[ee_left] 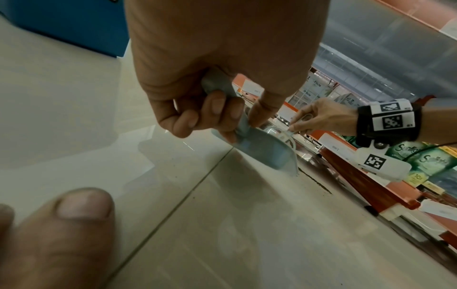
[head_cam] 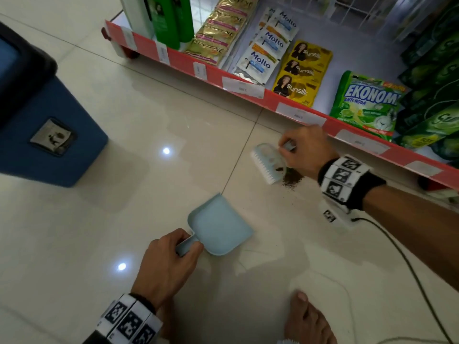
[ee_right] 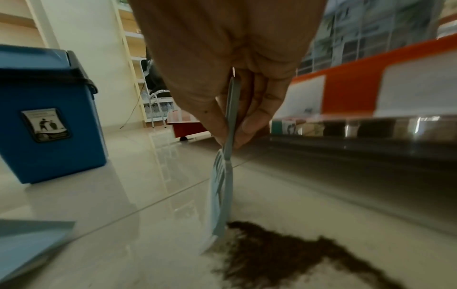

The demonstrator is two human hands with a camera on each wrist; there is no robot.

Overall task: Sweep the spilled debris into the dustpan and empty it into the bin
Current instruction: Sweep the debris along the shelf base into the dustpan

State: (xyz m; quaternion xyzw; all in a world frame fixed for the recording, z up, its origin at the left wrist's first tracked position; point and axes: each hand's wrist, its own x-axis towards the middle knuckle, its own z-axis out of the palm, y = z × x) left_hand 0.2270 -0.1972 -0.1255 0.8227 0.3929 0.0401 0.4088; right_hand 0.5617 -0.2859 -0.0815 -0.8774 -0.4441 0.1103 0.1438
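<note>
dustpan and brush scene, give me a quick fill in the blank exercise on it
1. The left hand holds the dustpan by its ____.
2. The right hand holds the ____ beside the brown debris.
3. The bin on the floor is ____ in colour.

Missing words: handle; brush; blue

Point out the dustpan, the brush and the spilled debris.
dustpan (head_cam: 221,223): head view, middle of its flat pan.
brush (head_cam: 267,161): head view, back of the brush head.
debris (ee_right: 279,252): right wrist view, centre of the dark pile.
</note>
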